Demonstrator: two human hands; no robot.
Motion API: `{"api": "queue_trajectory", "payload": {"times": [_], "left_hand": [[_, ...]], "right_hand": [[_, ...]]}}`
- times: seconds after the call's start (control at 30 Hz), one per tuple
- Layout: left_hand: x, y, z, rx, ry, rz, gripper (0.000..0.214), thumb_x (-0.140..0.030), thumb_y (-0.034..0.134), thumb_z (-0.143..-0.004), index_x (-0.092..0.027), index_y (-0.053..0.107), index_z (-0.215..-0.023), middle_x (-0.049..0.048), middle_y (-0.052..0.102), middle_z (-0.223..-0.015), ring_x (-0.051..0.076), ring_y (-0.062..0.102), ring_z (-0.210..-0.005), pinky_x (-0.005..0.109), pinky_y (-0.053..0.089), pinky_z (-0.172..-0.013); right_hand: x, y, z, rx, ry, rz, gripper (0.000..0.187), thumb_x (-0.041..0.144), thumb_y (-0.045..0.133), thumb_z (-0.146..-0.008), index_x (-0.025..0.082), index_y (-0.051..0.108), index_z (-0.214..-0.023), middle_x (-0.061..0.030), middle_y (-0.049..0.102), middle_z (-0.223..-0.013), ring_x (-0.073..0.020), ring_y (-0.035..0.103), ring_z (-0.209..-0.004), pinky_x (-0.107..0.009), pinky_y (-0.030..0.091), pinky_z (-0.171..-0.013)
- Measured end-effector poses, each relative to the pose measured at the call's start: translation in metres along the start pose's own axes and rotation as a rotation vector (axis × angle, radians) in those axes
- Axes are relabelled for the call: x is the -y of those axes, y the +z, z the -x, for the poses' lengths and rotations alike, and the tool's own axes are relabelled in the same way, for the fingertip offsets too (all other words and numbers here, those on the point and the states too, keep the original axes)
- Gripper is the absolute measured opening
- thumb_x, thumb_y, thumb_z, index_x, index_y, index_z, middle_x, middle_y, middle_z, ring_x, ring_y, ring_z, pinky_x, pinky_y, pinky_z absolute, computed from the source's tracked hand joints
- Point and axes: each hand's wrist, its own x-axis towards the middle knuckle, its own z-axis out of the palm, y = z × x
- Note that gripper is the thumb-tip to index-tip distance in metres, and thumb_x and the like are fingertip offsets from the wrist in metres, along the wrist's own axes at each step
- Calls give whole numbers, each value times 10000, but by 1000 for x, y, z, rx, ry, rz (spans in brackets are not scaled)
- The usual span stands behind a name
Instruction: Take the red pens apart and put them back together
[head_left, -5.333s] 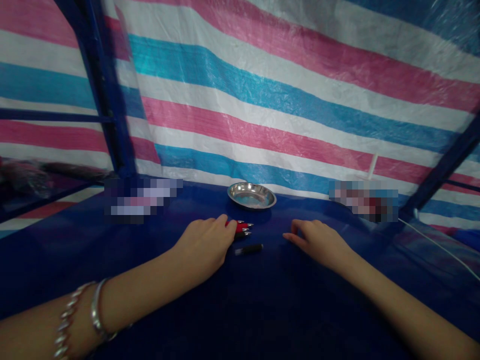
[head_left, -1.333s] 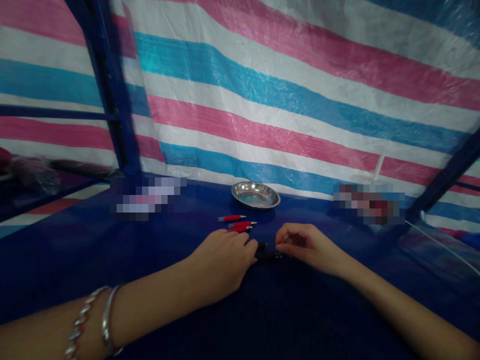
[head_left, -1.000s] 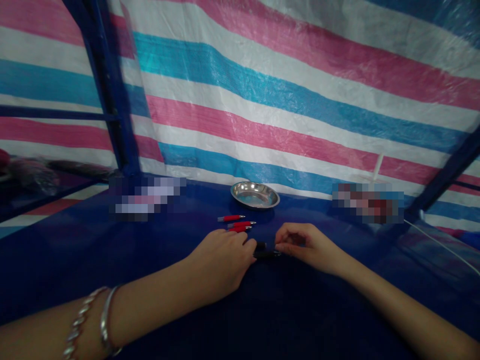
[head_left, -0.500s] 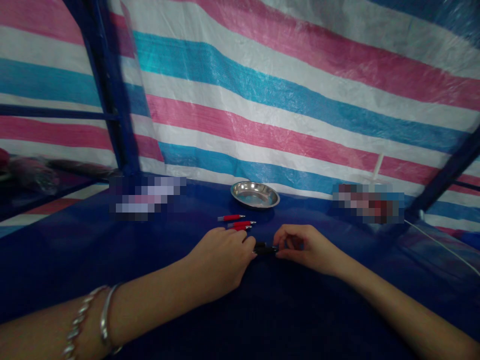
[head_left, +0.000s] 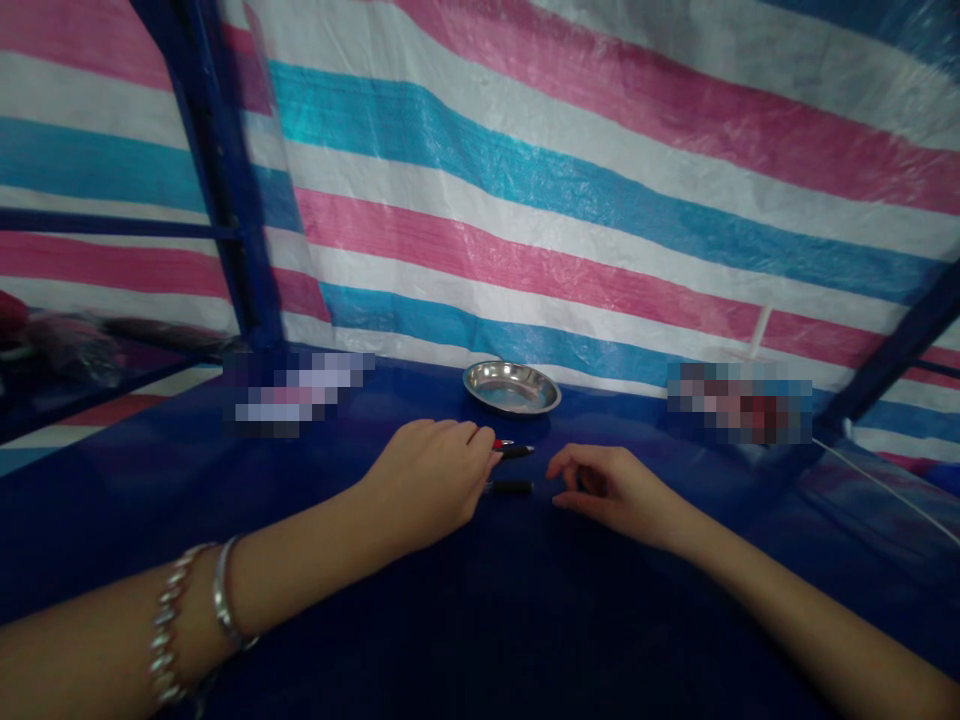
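Observation:
My left hand [head_left: 431, 480] is closed on a black pen [head_left: 516, 452], whose silver tip points right. A red pen [head_left: 504, 443] shows only its front end just behind that hand; the other red pens are hidden by it. Nearer to me, a second black pen [head_left: 513, 487] lies on the blue table, its left end covered by my left hand. To the right, my right hand [head_left: 607, 490] rests with curled fingers, thumb and forefinger apart and nothing between them, a little off the end of this pen.
Beyond the pens stands a shallow round metal dish [head_left: 512, 388]. Blurred-out items lie at the back left [head_left: 296, 395] and back right [head_left: 739, 403] of the table [head_left: 570, 620]. A white cord [head_left: 885, 480] runs along the right side. A striped plastic sheet [head_left: 562, 250] hangs behind.
My left hand has moved away from me and slightly left with one black pen, covering the red pens. My right hand has stayed about in place and no longer touches a pen.

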Motion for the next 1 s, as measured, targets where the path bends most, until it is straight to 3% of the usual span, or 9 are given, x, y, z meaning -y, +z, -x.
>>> {"api": "queue_trajectory", "payload": {"times": [0.23,0.4,0.57,0.87,1.0], "left_hand": [[4,7,1,63,-33,33,212,-225,334,-846,-155,534,-842,63,611,-751,234,590,-652,330,423,-528],[7,11,2,119,-5,84,212,-195,376,-823,-158,519,-975,77,607,-867,235,593,-759,320,433,-569],[8,11,1,186,3,76,225,-203,414,-803,-170,530,-994,65,604,-855,226,588,-741,301,421,-545],[8,10,2,180,23,80,316,-182,431,-788,-202,472,-1101,53,597,-887,202,580,-735,275,394,-536],[10,5,0,166,-3,79,212,-225,409,-806,-205,509,-992,43,590,-834,192,570,-692,267,377,-523]], "right_hand": [[-3,-4,-1,-159,8,42,84,223,477,-769,180,547,-788,14,519,-606,-90,447,-514,-205,325,-483],[-8,-7,-2,-272,43,21,121,256,437,-792,176,525,-773,-5,550,-632,-106,483,-540,-214,340,-495],[-7,-8,-2,-245,78,78,112,250,457,-779,176,541,-775,16,528,-587,-98,456,-504,-212,329,-485],[-13,-8,-3,-188,98,268,117,255,544,-724,171,570,-802,4,510,-647,-108,447,-556,-227,335,-524],[-16,-9,-3,-217,99,292,119,255,540,-727,173,576,-805,-1,500,-656,-112,452,-574,-232,345,-540]]}}
